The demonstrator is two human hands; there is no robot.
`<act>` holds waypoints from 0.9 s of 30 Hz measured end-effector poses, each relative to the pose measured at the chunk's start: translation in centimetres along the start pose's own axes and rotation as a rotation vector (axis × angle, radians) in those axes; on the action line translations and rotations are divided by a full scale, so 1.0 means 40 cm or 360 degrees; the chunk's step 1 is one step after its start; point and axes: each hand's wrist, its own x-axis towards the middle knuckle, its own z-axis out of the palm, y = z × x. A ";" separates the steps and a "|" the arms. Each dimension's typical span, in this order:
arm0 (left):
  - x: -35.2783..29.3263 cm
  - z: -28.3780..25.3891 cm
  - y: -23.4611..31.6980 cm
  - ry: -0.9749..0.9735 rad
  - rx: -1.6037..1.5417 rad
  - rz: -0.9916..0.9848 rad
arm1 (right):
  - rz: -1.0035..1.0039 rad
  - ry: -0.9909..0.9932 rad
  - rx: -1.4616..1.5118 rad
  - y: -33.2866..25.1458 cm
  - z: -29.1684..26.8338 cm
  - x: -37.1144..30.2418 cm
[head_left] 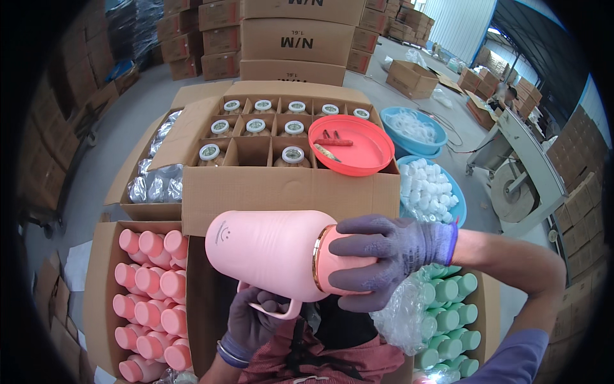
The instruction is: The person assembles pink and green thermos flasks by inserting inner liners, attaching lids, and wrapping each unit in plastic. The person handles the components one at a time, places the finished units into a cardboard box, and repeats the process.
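A large pink thermos jug (268,253) with a printed smiley lies tilted on its side in front of me, its base to the left. My left hand (252,323), in a grey-purple glove, is closed round the jug's handle (288,312) from below. On the right, my right hand (377,256), gloved alike, wraps over the pink lid (336,253) beyond the copper-coloured ring at the neck. Its fingers are bent over the lid and hide part of it.
Boxes of pink bottles (150,281) and green bottles (448,313) flank me. Ahead stands a divided carton (288,189) of white-capped containers, a red tray (364,160) with small tools resting on it. Blue basins (457,211) hold white parts; a machine (527,169) stands far right.
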 end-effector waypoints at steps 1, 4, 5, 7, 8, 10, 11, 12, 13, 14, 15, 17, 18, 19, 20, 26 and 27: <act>0.004 0.004 -0.015 -0.0026 -0.0068 -0.0036 | -0.0013 -0.0030 0.0019 0.013 -0.030 0.023; 0.020 0.022 -0.042 0.0135 -0.0175 0.0041 | 0.0592 0.0088 0.0209 -0.006 -0.052 0.040; 0.030 -0.001 -0.044 -0.0161 -0.0074 0.0163 | 0.0803 0.0215 0.0238 -0.021 -0.034 0.030; 0.049 -0.014 -0.031 -0.0335 0.0108 0.0282 | 0.1340 0.0433 0.0434 -0.058 0.019 -0.013; 0.055 -0.019 -0.036 -0.0397 0.0179 0.0308 | 0.1709 0.0508 0.0602 -0.090 0.042 -0.049; 0.072 0.008 -0.037 0.0086 0.0893 0.0551 | 0.2484 0.0869 0.1312 -0.100 0.072 -0.063; 0.073 0.016 -0.031 0.0043 0.1046 0.0588 | 0.2733 0.1170 0.1872 -0.088 0.061 -0.046; 0.072 0.019 -0.024 0.0000 0.1199 0.0625 | 0.2931 0.1476 0.2458 -0.083 0.052 -0.033; 0.076 0.004 -0.007 -0.0155 0.1216 0.0574 | 0.2998 0.1400 0.2607 -0.079 0.037 -0.021; 0.083 -0.023 0.023 -0.0302 0.1243 0.0529 | 0.2922 0.1263 0.2394 -0.075 0.044 -0.020; 0.085 -0.043 0.042 -0.0449 0.1272 0.0483 | 0.2834 0.1132 0.2187 -0.075 0.061 -0.023; 0.083 -0.032 0.034 -0.0274 0.0759 0.0395 | 0.2358 0.0843 0.1267 -0.088 0.077 -0.023; 0.080 -0.018 0.030 -0.0187 0.0505 0.0351 | 0.1941 0.0733 0.0886 -0.073 0.071 -0.020; 0.084 0.028 0.011 -0.0124 0.0406 0.0355 | 0.1540 0.0596 0.0512 -0.054 0.042 -0.014; 0.092 0.052 0.008 -0.0367 0.0284 0.0337 | 0.1112 0.0477 0.0165 -0.032 0.027 -0.005; 0.064 0.027 -0.004 -0.0461 0.0152 0.0154 | 0.0861 0.0245 0.0155 -0.035 -0.012 -0.031; 0.085 -0.011 -0.004 -0.0753 0.0186 0.0101 | 0.0979 0.0301 0.0211 -0.025 -0.018 -0.032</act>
